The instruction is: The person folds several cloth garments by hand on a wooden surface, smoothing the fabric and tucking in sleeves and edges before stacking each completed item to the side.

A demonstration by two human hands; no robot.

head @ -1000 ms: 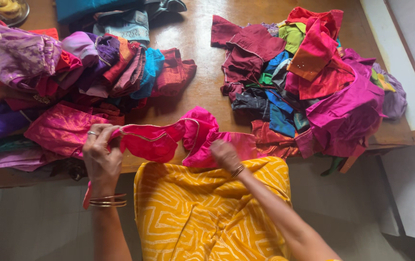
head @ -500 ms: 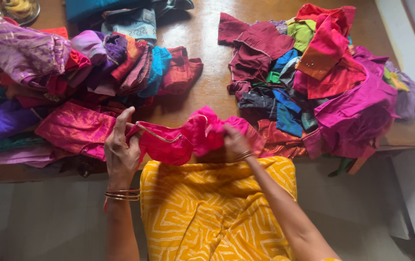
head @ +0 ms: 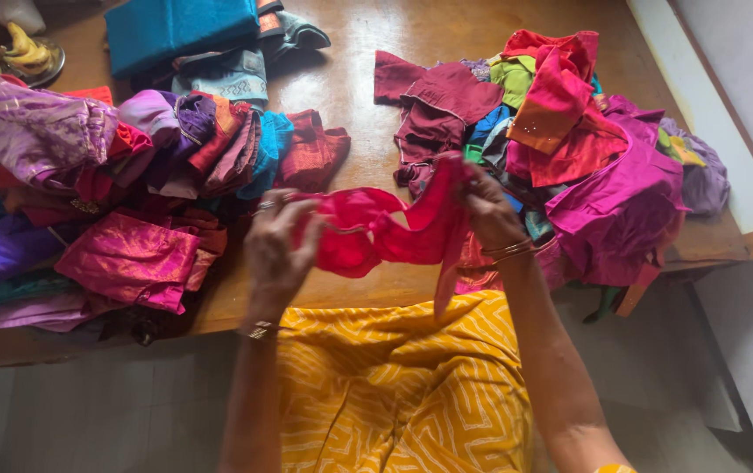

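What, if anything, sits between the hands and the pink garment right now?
Nothing visible does. The left hand and the right hand both already grip the pink garment, which is lifted above the wooden table between the folded stack and the loose heap.

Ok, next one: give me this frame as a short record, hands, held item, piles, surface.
left hand: grip on one end of the pink garment
right hand: grip on its other end
garment: bunched, lifted above the table
left pile: folded clothes, stacked
right pile: loose clothes, unfolded
far left: small dish
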